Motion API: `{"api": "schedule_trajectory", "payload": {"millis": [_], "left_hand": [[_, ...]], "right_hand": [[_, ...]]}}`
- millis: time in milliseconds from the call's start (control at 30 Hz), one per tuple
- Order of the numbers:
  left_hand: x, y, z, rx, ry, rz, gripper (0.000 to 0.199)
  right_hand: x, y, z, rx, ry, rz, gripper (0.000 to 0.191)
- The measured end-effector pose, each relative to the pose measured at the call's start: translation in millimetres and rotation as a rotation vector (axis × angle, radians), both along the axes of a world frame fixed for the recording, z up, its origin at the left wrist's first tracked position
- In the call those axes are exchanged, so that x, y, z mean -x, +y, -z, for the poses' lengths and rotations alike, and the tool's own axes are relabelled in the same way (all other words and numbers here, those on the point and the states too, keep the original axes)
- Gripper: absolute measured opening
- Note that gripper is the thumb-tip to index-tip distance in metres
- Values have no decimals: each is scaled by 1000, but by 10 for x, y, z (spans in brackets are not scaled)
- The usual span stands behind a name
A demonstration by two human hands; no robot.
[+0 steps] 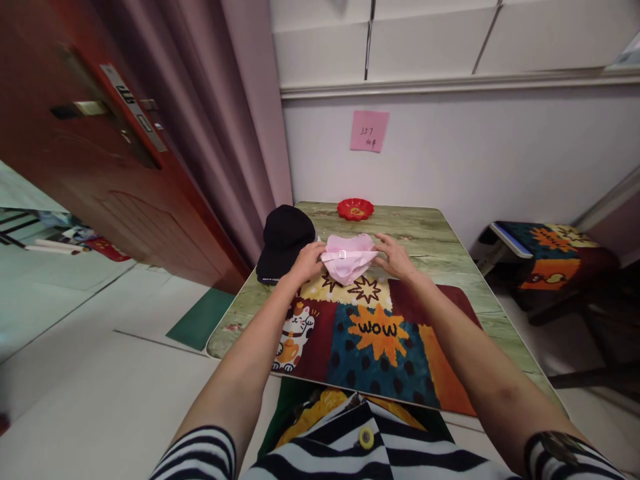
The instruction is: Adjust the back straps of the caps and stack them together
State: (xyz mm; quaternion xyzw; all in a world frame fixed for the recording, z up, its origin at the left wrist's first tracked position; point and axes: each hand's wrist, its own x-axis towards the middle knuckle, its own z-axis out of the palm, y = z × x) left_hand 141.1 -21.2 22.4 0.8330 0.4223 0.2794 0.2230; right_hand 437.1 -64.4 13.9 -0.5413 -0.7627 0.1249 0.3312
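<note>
A pink cap (350,269), with a strap and a small silvery buckle across its middle, is held between my hands above the back part of the patterned mat (383,333). My left hand (309,261) pinches its left side, close to a black cap (286,235) on the table. On the opposite side, the fingers of my right hand (394,256) are closed on the pink cap's edge. Parts of the fingertips are hidden by the fabric.
Near the wall, a red scalloped dish (355,209) stands on the green wood-patterned table (425,230). A pink paper note (369,131) is stuck to the wall. A covered stool (550,250) is at the right; a brown door (130,153) and curtain (215,100) are at the left.
</note>
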Motion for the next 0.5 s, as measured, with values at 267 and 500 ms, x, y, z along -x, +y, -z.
{"api": "schedule_trajectory", "payload": {"millis": [267, 500], "left_hand": [[104, -312, -787, 634, -936, 259, 32], [-388, -668, -220, 878, -1570, -125, 25]], "right_hand": [[-43, -378, -703, 423, 1097, -350, 44], [510, -703, -209, 265, 1868, -303, 17]]}}
